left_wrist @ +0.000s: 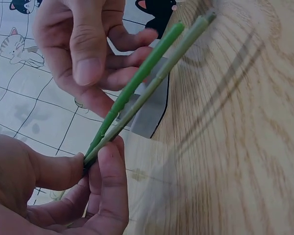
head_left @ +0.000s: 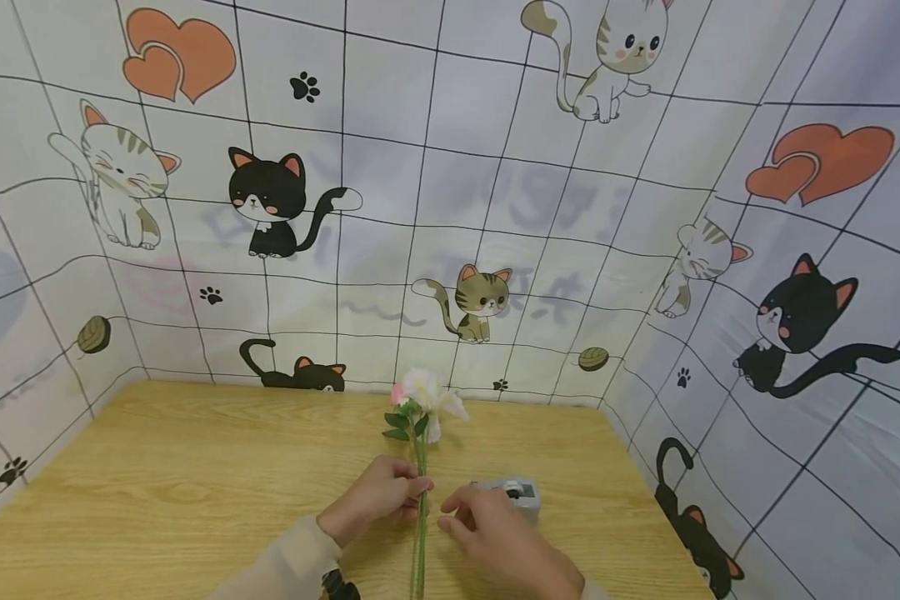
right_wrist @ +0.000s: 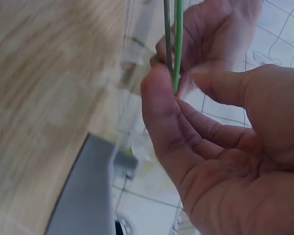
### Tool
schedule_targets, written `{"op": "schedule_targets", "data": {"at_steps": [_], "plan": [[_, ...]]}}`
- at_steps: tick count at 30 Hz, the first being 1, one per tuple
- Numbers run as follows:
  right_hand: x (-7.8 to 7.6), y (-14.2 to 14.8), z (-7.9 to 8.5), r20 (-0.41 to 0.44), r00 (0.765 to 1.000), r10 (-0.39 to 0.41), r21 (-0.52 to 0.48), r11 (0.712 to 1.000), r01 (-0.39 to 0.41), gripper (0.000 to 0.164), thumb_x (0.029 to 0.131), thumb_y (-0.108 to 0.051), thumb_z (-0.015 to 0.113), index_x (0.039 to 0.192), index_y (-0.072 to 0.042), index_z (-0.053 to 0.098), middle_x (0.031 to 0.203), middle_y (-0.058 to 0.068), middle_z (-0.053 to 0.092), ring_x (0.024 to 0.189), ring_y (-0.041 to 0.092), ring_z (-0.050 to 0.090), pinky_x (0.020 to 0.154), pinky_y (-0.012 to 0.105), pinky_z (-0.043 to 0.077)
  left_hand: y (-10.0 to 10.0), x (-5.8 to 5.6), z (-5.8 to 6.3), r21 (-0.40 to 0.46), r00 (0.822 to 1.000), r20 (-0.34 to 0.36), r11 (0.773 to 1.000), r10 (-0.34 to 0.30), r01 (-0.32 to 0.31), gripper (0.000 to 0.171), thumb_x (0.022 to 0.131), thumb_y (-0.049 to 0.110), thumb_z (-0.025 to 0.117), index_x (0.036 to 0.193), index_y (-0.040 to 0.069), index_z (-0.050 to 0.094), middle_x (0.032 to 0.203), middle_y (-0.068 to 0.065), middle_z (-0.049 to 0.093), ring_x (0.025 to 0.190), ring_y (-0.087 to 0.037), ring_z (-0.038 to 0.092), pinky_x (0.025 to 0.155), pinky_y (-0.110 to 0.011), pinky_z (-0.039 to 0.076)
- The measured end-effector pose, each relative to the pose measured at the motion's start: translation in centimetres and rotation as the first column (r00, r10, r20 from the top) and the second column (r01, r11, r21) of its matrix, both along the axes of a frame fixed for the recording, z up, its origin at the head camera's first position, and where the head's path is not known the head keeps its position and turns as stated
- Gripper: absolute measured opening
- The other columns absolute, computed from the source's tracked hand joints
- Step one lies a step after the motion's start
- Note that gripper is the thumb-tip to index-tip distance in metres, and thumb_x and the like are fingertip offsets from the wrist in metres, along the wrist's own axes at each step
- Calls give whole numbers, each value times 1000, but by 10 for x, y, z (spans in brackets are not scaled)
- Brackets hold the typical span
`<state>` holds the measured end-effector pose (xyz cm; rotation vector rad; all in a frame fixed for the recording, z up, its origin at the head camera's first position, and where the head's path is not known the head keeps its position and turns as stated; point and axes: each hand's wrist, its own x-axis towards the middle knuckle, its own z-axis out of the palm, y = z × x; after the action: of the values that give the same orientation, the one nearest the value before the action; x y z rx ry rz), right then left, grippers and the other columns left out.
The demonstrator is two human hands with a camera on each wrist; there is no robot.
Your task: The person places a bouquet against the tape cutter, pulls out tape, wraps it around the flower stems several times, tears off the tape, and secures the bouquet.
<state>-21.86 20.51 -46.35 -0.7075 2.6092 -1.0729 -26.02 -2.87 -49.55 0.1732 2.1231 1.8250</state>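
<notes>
Above the tabletop (head_left: 157, 467), left hand (head_left: 375, 496) pinching two flower stems (left_wrist: 137, 88) together; right hand (head_left: 495, 533) loosely curled, empty, beside tape dispenser (head_left: 521, 493).

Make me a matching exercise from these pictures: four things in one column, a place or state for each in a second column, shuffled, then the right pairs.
Things:
1. left hand
2. right hand
3. tape dispenser
4. blossoms

Places or states:
A. at the stems' far end, near the wall
B. pinches the two green stems together
C. grey, sits on the wooden table just past the right hand
D. fingers curled right of the stems

Pairs: 1-B, 2-D, 3-C, 4-A
</notes>
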Motion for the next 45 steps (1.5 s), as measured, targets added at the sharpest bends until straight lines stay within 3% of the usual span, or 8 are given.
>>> {"op": "schedule_targets", "data": {"at_steps": [6,14,19,21,26,31,38,45], "plan": [[-1,-13,-7,123,992,40,-74,997,-31,28,119,-33,71,122,-8,82,68,0,73,58,9,65,74,22,62,1,-1,0,-11,1000,-19,1000,-3,3,23,117,13,70,101,-1,73,122,-19,81,87,-14,64,75,-27,66],[-5,-23,-16,179,983,27,-109,994,-7,23,117,-28,74,103,-11,82,58,-7,61,49,6,52,53,18,44,-3,-6,-5,-2,998,-23,998,-60,60,23,118,17,70,109,-2,78,113,-10,80,89,-12,67,79,-24,67],[-3,-27,-18,221,975,-12,-153,987,47,23,114,-18,77,95,-7,82,63,-5,66,52,5,54,51,16,42,-2,-5,-4,9,998,-20,998,-66,66,24,118,17,70,114,-5,79,106,-4,77,89,-10,66,80,-22,67],[-2,-27,-19,240,970,-23,-176,982,67,21,113,-14,78,94,-5,81,66,-3,70,53,6,58,51,16,45,1,-2,-4,14,999,-31,999,-40,40,24,118,15,70,115,-8,78,107,-10,78,89,-13,66,82,-27,69],[0,-29,-20,295,955,-23,-242,965,98,15,112,-7,77,97,-2,81,72,5,78,57,8,65,53,16,52,3,0,-3,9,1000,-30,1000,-11,11,21,117,11,69,113,-8,77,126,-22,82,99,-15,74,94,-39,72],[0,-30,-18,345,938,-33,-297,944,143,12,111,-6,78,101,0,81,79,9,84,57,5,66,54,15,53,5,-1,0,16,999,-32,1000,-2,2,18,117,10,68,109,-5,75,135,-22,83,121,-25,80,103,-43,72],[-1,-30,-18,419,907,-29,-360,912,196,15,112,-5,76,100,4,78,95,18,89,59,6,67,54,16,51,5,-3,3,23,999,-37,1000,-11,12,18,117,8,69,111,-8,76,134,-23,83,119,-22,78,104,-43,71],[-1,-30,-21,389,921,7,-366,919,148,21,114,-8,74,103,9,80,92,23,86,60,4,67,55,15,53,2,-3,2,27,999,-41,999,-28,29,21,116,9,69,114,-10,77,134,-24,82,120,-20,76,103,-42,71]]}}
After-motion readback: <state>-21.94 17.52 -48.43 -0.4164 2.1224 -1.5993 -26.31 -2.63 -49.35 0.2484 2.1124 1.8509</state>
